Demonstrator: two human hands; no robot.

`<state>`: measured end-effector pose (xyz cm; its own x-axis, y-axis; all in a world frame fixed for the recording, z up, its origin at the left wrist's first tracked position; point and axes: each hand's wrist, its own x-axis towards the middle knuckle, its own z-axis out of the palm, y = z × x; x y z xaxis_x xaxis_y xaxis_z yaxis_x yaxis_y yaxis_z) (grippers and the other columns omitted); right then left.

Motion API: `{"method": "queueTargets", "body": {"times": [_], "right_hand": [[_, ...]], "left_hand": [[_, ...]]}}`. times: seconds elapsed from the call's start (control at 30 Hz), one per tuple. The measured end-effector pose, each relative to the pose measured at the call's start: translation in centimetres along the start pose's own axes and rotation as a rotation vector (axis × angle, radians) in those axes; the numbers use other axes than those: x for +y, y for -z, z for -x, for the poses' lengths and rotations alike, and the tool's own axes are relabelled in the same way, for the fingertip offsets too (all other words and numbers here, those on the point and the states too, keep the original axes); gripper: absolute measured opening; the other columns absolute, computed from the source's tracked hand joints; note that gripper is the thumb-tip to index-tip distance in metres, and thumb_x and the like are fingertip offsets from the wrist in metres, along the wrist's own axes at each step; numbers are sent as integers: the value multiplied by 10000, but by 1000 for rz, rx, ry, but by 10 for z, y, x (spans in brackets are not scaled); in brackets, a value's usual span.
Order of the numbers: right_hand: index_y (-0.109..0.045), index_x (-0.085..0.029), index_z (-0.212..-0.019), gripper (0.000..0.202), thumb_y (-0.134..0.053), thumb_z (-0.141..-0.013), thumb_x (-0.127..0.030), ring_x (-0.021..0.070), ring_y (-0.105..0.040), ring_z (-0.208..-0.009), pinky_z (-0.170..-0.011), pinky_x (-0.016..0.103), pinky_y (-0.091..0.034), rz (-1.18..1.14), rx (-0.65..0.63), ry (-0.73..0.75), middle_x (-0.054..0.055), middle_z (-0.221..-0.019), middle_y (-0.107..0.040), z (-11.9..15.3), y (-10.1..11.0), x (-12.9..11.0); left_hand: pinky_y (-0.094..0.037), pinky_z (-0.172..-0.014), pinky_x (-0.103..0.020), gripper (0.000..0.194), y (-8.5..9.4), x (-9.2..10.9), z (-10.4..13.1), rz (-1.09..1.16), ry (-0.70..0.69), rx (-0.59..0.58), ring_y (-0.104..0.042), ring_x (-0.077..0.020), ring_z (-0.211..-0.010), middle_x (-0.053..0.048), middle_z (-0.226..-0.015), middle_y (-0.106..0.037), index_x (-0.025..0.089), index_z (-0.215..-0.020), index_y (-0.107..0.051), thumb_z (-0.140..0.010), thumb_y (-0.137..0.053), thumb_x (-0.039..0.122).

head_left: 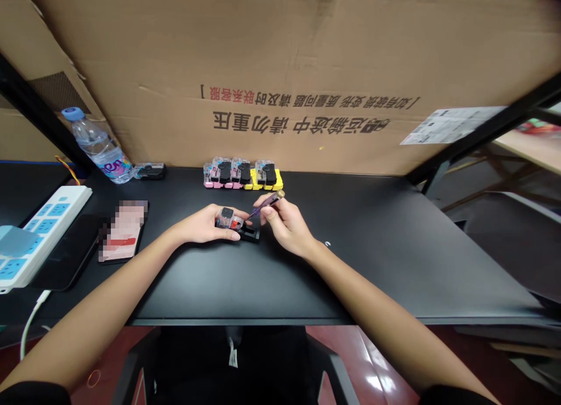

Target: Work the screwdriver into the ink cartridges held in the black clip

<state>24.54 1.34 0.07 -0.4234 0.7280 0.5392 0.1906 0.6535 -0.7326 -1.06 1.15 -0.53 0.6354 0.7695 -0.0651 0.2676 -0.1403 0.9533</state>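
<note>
Near the middle of the black table, my left hand (210, 224) is closed on a small clear and black cartridge-like device (248, 232) with a red part. My right hand (287, 225) pinches a slim dark screwdriver-like tool (266, 203) with a gold end. Its thin tip points down and left at the device; whether it touches is too small to tell. Behind my hands stands a row of similar clear and black cartridges, some with pink bases (222, 172) and some with yellow bases (266, 175).
A water bottle (103, 145) and another cartridge (150, 171) stand at the back left. A phone (124, 231), a black slab (70, 252) and a white power strip (46, 232) lie left. A cardboard wall (307, 54) rises behind. A small white piece (328, 243) lies right.
</note>
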Motion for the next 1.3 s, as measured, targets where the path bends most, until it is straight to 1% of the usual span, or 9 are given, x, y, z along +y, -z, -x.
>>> {"method": "queueTargets", "body": {"times": [0.13, 0.3, 0.43, 0.8, 0.9, 1.0, 1.13, 1.23, 1.3], "right_hand": [[-632, -218, -1100, 387, -457, -1135, -562, 149, -607, -644, -646, 296, -530, 8, 47, 4, 9, -799, -635, 0, 0, -3], [-635, -214, -1078, 401, -458, -1131, -570, 142, -603, -648, -640, 290, -539, 9, 3, -4, 27, -852, -668, -2, -2, -3], [-644, -212, -1072, 387, -470, -1128, -554, 138, -601, -644, -637, 289, -542, 25, 13, -7, 36, -862, -689, -3, -6, -2], [-667, -217, -1022, 190, -643, -1057, -403, 141, -680, -645, -671, 297, -602, -55, 108, -2, 29, -893, -752, -2, -12, -3], [-666, -220, -990, 179, -663, -1048, -389, 146, -691, -650, -672, 296, -601, -44, 129, 25, 22, -858, -755, -2, -14, -3], [-661, -221, -961, 188, -701, -1028, -392, 157, -711, -665, -670, 299, -605, -41, 149, 29, 14, -812, -749, 0, -16, -1], [-645, -218, -899, 236, -751, -997, -405, 158, -724, -674, -679, 306, -613, -51, 117, 30, 31, -872, -771, 2, -19, 3], [-668, -217, -936, 225, -719, -1021, -419, 153, -725, -658, -659, 299, -614, -58, 103, 28, 27, -871, -768, 1, -19, 2], [-688, -218, -989, 220, -688, -1042, -431, 147, -715, -636, -635, 292, -612, -57, 139, 30, 22, -857, -760, 0, -17, 0]], "left_hand": [[-568, -1116, -423, 647, 0, 1, 0, 31, -16, 1, -765, -282, -1212, -166, -1306, -799, 136, -1393, -725, -831, -897, 407], [-580, -1084, -394, 623, 0, 0, -1, 30, -23, -2, -778, -267, -1161, -158, -1269, -813, 127, -1395, -726, -846, -886, 376], [-587, -1053, -372, 612, 0, -1, -2, 37, -35, -1, -781, -258, -1129, -151, -1239, -821, 127, -1380, -737, -840, -888, 373], [-577, -1007, -351, 612, 1, 1, -1, 8, -28, -14, -766, -242, -1065, -139, -1226, -818, 131, -1386, -738, -850, -871, 396], [-580, -959, -341, 633, 1, 0, -1, -9, -20, -6, -754, -237, -1029, -128, -1221, -815, 140, -1392, -738, -844, -870, 429], [-574, -869, -316, 643, 1, 1, -1, -39, -12, 0, -728, -209, -916, -100, -1124, -822, 141, -1388, -743, -837, -871, 446], [-547, -772, -289, 616, -1, 2, -1, -82, -7, 12, -677, -173, -790, -62, -1016, -811, 140, -1368, -757, -839, -868, 437], [-571, -807, -301, 599, -3, 2, -1, -63, -18, 5, -708, -184, -823, -70, -1037, -821, 136, -1357, -762, -845, -868, 428], [-598, -880, -323, 589, -4, 1, -1, -29, -30, -2, -751, -205, -897, -88, -1094, -832, 138, -1358, -762, -844, -872, 404]]}}
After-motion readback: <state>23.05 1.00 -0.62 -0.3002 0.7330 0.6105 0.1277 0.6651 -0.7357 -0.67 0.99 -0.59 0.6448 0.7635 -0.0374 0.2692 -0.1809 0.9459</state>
